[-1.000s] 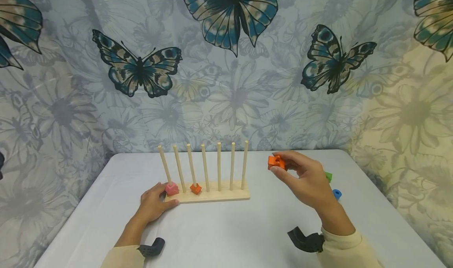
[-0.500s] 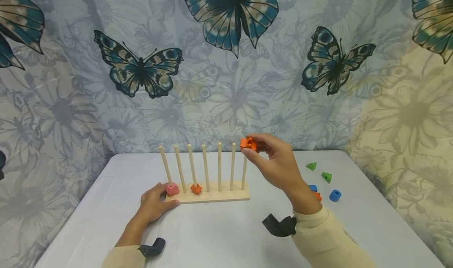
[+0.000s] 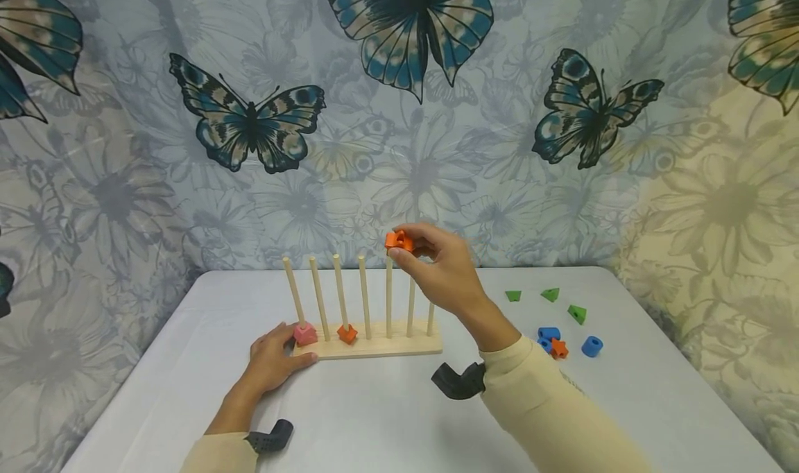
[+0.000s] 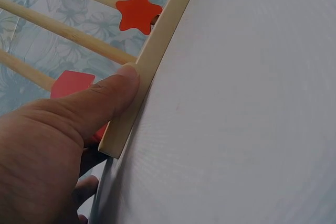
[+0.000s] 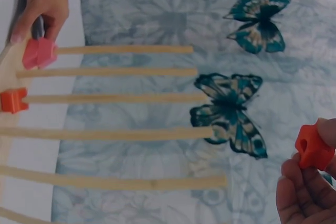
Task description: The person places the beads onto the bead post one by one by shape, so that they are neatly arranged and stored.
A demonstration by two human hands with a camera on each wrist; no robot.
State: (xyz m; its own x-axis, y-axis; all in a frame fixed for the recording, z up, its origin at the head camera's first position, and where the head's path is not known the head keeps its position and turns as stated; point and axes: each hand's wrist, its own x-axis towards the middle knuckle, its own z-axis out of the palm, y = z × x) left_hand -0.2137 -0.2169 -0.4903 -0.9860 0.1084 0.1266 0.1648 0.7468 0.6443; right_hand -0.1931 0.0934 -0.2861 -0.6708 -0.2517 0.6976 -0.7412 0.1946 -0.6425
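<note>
"What's in your grip?"

"My right grip [image 3: 444, 268] pinches an orange star [image 3: 398, 241] between thumb and fingers. It's above the wooden stand [image 3: 387, 349], near the top of the fifth peg [image 3: 389, 296] from the left; the right wrist view shows a gap between them."

"How will it handle?"

"Light and stiff, I'd guess, and hard to break. Smooth faces might slip, so I'd take it by the outer sides and leave the hole [image 5: 304, 144] uncovered."

"And your other grip?"

"My left grip [image 3: 271, 358] holds the stand's left end, thumb on the front edge, beside the pink block [image 3: 305, 334] at the foot of the first peg [image 3: 293, 289]. A second star [image 3: 347, 333] sits low on the third peg [image 3: 340, 293]."

"The surface?"

"A white counter [image 3: 374, 417], smooth-looking. Green triangles [image 3: 577, 313], blue cylinders [image 3: 592, 346] and a loose star [image 3: 558, 349] lie to my right."

"The room?"

"Butterflies [image 3: 252, 118] on a grey-blue flowered backdrop [image 3: 424, 161], yellowish at the right."
</note>
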